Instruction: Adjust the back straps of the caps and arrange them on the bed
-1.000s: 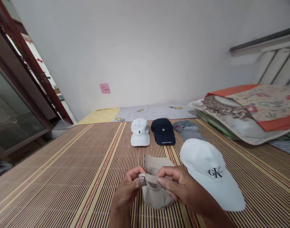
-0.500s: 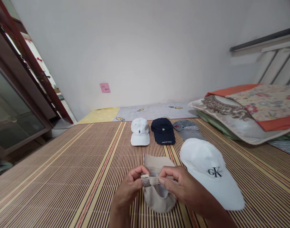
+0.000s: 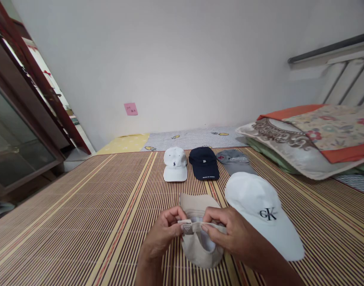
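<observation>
A beige baseball cap [image 3: 201, 254] lies upside down in front of me, its brim pointing away and the back strap nearest me. My left hand [image 3: 164, 232] pinches the left end of the strap, where a metal buckle [image 3: 187, 229] sits. Thumb and fingers of my right hand [image 3: 225, 226] pinch the strap just right of the buckle. Close to my right hand rests a large white cap [image 3: 259, 206] with black letters. Farther off stand a white cap [image 3: 175, 163], a navy cap [image 3: 204, 162] and a grey cap [image 3: 234, 160] in a row.
A striped bamboo mat [image 3: 89, 214] covers the bed. Folded bedding and a pillow [image 3: 289, 139] are piled at the right. Behind the mat runs a checked sheet [image 3: 193, 137] along the wall. A glass-doored cabinet [image 3: 18, 135] stands at the left.
The buckle and strap have shifted slightly right, with both hands still pinching the strap. The beige cap has moved a little right too. The other caps stay in place.
</observation>
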Action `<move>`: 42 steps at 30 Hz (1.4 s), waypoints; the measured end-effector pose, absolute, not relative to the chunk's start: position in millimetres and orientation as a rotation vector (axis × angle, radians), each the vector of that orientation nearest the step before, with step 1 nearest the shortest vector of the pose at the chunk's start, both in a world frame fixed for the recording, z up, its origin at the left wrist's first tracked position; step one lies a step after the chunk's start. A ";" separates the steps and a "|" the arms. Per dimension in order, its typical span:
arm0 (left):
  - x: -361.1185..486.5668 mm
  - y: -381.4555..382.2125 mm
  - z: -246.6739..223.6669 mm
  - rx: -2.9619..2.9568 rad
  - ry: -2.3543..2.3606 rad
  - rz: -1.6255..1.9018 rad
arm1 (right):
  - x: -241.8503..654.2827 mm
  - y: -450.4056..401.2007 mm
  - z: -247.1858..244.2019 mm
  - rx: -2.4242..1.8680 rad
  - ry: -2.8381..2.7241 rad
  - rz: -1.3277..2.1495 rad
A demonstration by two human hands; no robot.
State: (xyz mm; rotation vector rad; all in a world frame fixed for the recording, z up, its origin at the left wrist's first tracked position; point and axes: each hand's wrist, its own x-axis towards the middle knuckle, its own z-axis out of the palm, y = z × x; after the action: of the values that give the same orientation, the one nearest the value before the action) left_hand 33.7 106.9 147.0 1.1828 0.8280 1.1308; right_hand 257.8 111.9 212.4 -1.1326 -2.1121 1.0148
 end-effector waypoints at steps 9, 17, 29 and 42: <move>37.8 106.6 150.7 1.187 0.796 1.144 | 262.1 112.1 212.7 -1.087 -2.123 1.094; 39.9 103.9 153.4 1.170 0.795 1.080 | 263.4 115.1 211.1 -0.987 -2.034 1.161; 38.1 105.3 150.6 1.148 0.686 1.104 | 260.6 117.2 206.1 -1.012 -2.032 1.111; 41.9 107.0 152.4 1.173 0.776 1.193 | 254.5 117.0 203.1 -0.961 -1.855 1.247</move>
State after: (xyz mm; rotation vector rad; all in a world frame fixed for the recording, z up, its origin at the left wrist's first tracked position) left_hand 41.9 107.0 152.4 1.1726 0.7758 1.1926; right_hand 254.5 117.0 203.1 -0.9612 -1.8553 1.2467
